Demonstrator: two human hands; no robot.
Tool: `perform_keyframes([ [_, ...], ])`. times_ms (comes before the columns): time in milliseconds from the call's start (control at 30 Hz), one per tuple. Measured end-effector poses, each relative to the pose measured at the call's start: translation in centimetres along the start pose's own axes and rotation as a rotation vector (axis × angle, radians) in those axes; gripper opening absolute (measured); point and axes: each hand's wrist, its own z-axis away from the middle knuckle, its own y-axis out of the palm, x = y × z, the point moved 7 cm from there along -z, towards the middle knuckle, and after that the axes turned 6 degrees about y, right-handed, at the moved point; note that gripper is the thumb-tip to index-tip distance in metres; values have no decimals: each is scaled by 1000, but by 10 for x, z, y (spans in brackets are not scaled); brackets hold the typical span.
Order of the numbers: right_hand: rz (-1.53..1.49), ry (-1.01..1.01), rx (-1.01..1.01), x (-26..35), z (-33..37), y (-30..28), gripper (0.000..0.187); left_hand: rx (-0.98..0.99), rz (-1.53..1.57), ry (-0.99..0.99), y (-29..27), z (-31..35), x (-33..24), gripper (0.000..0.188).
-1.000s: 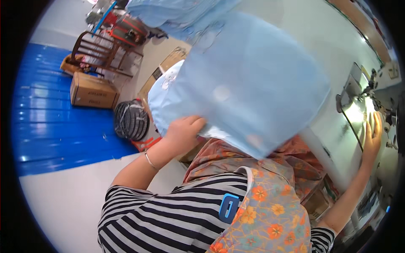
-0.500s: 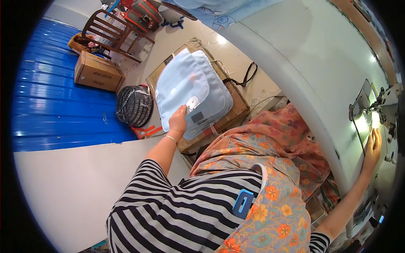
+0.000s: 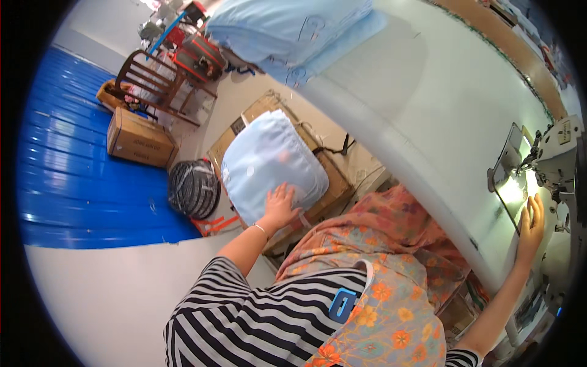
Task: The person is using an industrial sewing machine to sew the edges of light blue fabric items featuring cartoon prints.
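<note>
My left hand (image 3: 281, 207) lies flat with fingers spread on a stack of light blue cloth pieces (image 3: 260, 162), which have rounded corners and small prints. The stack sits on a worn cardboard box (image 3: 333, 180) to the left of the table. At the far right, my right hand (image 3: 531, 227) rests by the lit needle area of a sewing machine (image 3: 559, 136). Its fingers are stretched out, and I see no cloth in them.
The pale sewing table (image 3: 434, 116) curves along the right, with a pile of blue cloth (image 3: 293, 30) on its far end. Beyond the stack stand a black basket (image 3: 194, 188), a carton (image 3: 140, 137) and a wooden chair (image 3: 143, 76). Orange floral fabric (image 3: 391, 217) covers my lap.
My left hand has let go of the lifted top cloth piece, which now lies flat on the stack, and the palm presses on it. My right hand stays by the machine.
</note>
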Motion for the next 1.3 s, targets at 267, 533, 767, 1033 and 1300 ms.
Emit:
perform_keyframes([
  [267, 197, -13, -209, 37, 73, -43, 28, -1148, -265, 485, -393, -116, -132, 62],
  [533, 451, 65, -542, 30, 173, -114, 23, -1097, -469, 328, -449, -179, -30, 29],
  [767, 356, 321, -430, 4, 173, -141, 27, -939, -96, 926, -394, -61, -240, 44],
  [1033, 785, 295, -246, 22, 128, -101, 23, -507, -34, 1371, -273, 20, -405, 43],
  [1300, 519, -38, -410, 97, 92, -74, 22, -633, 282, 1448, -312, -35, -428, 35],
])
